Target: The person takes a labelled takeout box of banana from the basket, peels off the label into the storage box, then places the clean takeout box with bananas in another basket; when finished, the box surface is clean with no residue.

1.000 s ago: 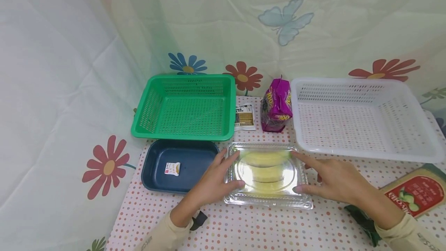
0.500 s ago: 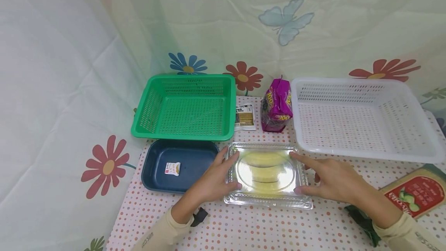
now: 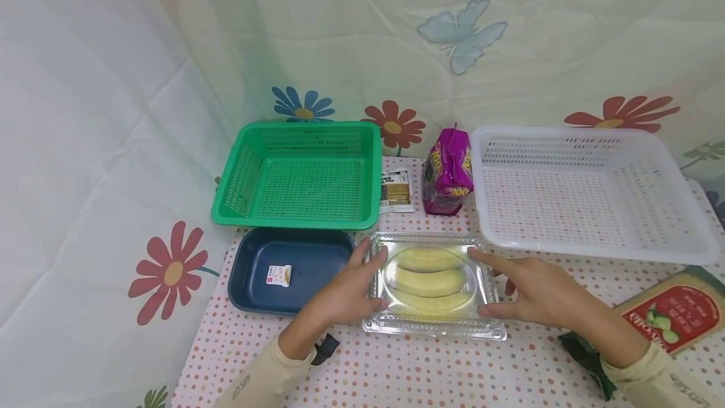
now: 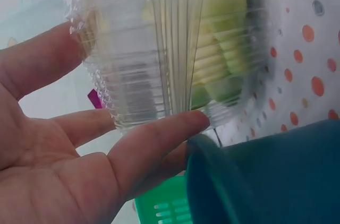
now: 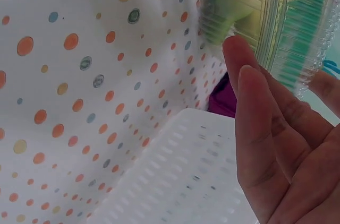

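- The clear plastic box (image 3: 433, 284) with three yellow bananas (image 3: 428, 281) inside lies flat on the dotted tabletop (image 3: 396, 370), near its front edge, between the two hands.
- Its long axis runs left to right across the person's front, so each short end faces one hand.
- The left hand (image 3: 347, 294) sits at the left end, fingers nearly straight and spread: thumb at the near corner, fingertips at the far corner. The left wrist view shows the fingers (image 4: 159, 139) laid against the ribbed side wall of the box (image 4: 159, 49), not curled round it.
- The right hand (image 3: 532, 291) mirrors it at the right end, relaxed and flat, with the index finger reaching the far right corner and the thumb at the near corner. In the right wrist view the fingertips (image 5: 239, 59) are at the box wall (image 5: 287, 17); I cannot tell whether they touch it.
- Both hands are equally near; the box lies straight inward from each palm.
- Just left of the box is the dark blue tray (image 3: 249, 282); behind stand the green basket (image 3: 226, 206), the purple packet (image 3: 449, 172) and the white basket (image 3: 595, 247).
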A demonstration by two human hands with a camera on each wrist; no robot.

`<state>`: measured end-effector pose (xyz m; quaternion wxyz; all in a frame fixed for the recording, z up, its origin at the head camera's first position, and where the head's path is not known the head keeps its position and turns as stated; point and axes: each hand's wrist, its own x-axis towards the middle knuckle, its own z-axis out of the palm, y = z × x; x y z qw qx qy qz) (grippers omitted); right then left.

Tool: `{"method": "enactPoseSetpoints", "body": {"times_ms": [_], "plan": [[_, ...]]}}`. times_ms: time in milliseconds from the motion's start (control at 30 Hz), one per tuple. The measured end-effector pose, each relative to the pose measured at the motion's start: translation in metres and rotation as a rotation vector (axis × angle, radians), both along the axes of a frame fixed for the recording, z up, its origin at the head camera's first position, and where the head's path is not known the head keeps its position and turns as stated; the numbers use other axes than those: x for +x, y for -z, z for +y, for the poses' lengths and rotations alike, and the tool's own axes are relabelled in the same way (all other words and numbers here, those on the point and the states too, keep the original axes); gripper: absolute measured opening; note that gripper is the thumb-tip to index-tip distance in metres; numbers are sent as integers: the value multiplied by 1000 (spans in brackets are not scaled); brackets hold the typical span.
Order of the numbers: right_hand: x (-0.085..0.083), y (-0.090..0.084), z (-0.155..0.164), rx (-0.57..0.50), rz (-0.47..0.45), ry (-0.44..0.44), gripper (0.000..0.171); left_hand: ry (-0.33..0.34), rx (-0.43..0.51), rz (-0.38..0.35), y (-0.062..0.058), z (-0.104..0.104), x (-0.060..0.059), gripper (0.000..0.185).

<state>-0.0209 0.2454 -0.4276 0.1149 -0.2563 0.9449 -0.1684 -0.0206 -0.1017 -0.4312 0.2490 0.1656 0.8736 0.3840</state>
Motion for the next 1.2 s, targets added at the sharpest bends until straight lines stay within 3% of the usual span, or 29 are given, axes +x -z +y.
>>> {"method": "enactPoseSetpoints", "body": {"times_ms": [233, 567, 900, 1200], "plan": [[-4, 4, 0, -70, -43, 22, 95, -33, 7, -1, 2, -4, -2, 93], [0, 4, 1, -176, -180, 87, 95, -28, 36, 42, -2, -11, -1, 90], [10, -21, 2, -271, -208, 73, 87, -33, 106, -16, -26, -27, 12, 88], [9, -48, 1, -365, -165, 15, 81, -81, 202, -7, -52, -40, 20, 89]]}}
